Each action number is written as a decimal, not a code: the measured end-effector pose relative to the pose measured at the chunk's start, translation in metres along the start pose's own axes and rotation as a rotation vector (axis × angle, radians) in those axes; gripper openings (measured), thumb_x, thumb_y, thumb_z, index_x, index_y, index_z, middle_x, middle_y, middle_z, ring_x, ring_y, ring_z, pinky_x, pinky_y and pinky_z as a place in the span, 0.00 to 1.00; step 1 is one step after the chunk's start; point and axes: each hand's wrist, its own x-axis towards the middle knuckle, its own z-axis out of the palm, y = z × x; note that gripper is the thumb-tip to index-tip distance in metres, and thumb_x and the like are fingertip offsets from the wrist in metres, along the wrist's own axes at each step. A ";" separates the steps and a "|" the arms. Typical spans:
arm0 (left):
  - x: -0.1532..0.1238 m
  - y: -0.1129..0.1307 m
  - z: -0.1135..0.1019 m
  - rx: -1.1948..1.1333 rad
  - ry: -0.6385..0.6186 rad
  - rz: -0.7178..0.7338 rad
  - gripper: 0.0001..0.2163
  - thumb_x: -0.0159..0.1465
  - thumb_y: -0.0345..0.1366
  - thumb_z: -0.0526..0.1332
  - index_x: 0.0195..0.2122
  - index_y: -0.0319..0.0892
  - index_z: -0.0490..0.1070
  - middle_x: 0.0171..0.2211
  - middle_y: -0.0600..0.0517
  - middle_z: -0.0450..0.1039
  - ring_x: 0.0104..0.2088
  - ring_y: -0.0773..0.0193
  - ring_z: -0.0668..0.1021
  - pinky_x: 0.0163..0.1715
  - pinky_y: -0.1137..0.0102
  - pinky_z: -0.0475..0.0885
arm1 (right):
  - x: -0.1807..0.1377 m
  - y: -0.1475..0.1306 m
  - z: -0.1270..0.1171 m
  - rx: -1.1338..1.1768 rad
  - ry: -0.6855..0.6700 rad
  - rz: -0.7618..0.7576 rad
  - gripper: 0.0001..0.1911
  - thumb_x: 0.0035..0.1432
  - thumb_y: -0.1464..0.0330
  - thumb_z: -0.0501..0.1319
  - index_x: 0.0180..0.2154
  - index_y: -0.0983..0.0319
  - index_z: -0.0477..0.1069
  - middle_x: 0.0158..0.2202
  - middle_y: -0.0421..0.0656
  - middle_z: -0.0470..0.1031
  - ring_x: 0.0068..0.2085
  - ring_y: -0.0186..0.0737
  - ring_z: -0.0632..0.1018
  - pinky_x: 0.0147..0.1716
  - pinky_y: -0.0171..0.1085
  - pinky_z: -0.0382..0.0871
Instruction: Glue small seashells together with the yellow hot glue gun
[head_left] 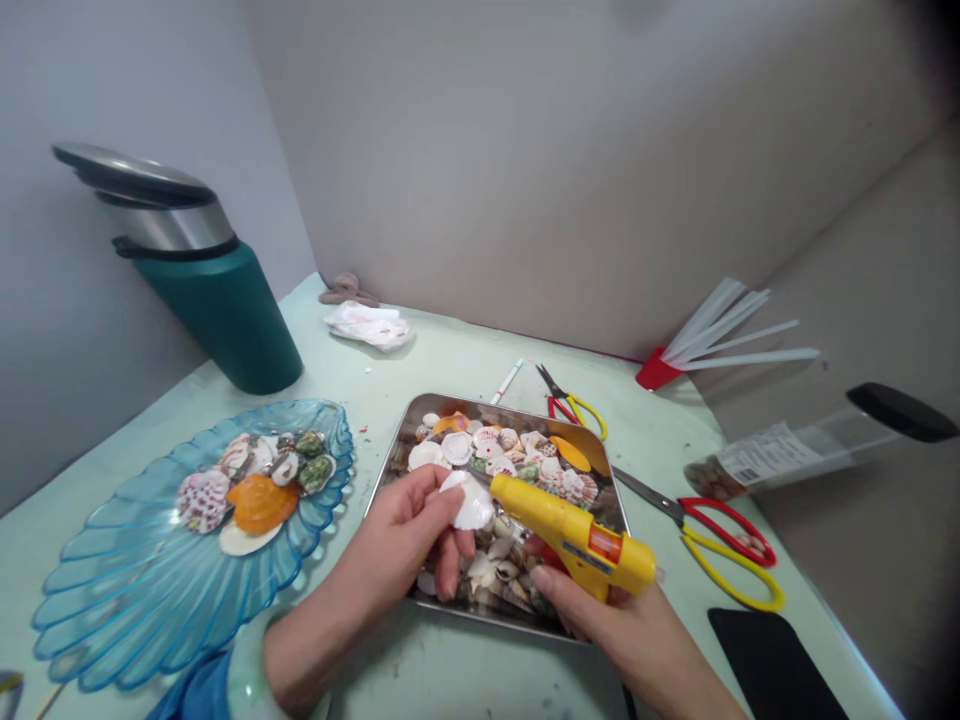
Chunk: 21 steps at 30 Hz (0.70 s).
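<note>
Between the thumb and fingers of my left hand (412,525) is a white scallop shell (472,503), held over a metal tray (395,450). My right hand (600,610) grips a yellow hot glue gun (574,535) by its handle, and the gun points left. Its nozzle tip is close to the shell; whether they touch I cannot tell. Many loose seashells (487,445) fill the tray beneath both hands. To the left lies a blue scallop-shaped glass plate (142,610), with an orange shell (262,503), a purple-speckled shell (204,500) and several others on it.
A teal bottle (225,310) stands at the back left, near crumpled white plastic (367,325). Small scissors (574,405) and a marker (508,382) lie behind the tray. On the right are large scissors (697,530), a red cup (658,370) of glue sticks, a clear jar (787,455) and a black phone-like slab (772,660).
</note>
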 end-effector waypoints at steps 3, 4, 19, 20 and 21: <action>0.000 0.001 0.000 -0.004 0.016 -0.005 0.12 0.64 0.43 0.57 0.29 0.39 0.66 0.19 0.54 0.73 0.11 0.75 0.67 0.16 0.77 0.58 | 0.000 0.001 0.000 -0.001 -0.005 -0.009 0.09 0.46 0.63 0.68 0.31 0.60 0.80 0.21 0.38 0.74 0.33 0.45 0.79 0.39 0.43 0.75; 0.000 0.002 0.000 -0.006 0.021 -0.007 0.12 0.64 0.42 0.56 0.29 0.39 0.65 0.19 0.54 0.73 0.11 0.75 0.67 0.16 0.77 0.58 | 0.000 0.001 0.000 -0.004 -0.005 -0.018 0.08 0.46 0.63 0.68 0.30 0.60 0.80 0.22 0.39 0.75 0.33 0.45 0.79 0.40 0.43 0.75; 0.000 0.001 0.000 0.004 -0.024 -0.005 0.12 0.65 0.42 0.56 0.28 0.40 0.65 0.20 0.55 0.73 0.12 0.75 0.68 0.18 0.77 0.61 | -0.002 -0.002 0.002 0.032 0.034 0.025 0.09 0.45 0.64 0.69 0.31 0.60 0.79 0.20 0.37 0.71 0.33 0.44 0.79 0.41 0.43 0.75; 0.000 0.000 0.000 0.001 -0.026 -0.005 0.12 0.65 0.42 0.56 0.29 0.40 0.65 0.20 0.54 0.73 0.12 0.75 0.69 0.18 0.77 0.62 | -0.002 -0.002 0.003 0.036 0.033 0.023 0.09 0.45 0.64 0.69 0.31 0.60 0.79 0.19 0.36 0.70 0.33 0.44 0.79 0.41 0.43 0.75; 0.000 0.000 0.000 -0.003 -0.030 -0.004 0.12 0.65 0.43 0.56 0.29 0.40 0.65 0.20 0.54 0.74 0.12 0.75 0.69 0.18 0.76 0.63 | -0.001 -0.002 0.003 0.040 0.031 0.024 0.09 0.45 0.63 0.69 0.31 0.60 0.79 0.19 0.36 0.70 0.33 0.45 0.79 0.41 0.43 0.75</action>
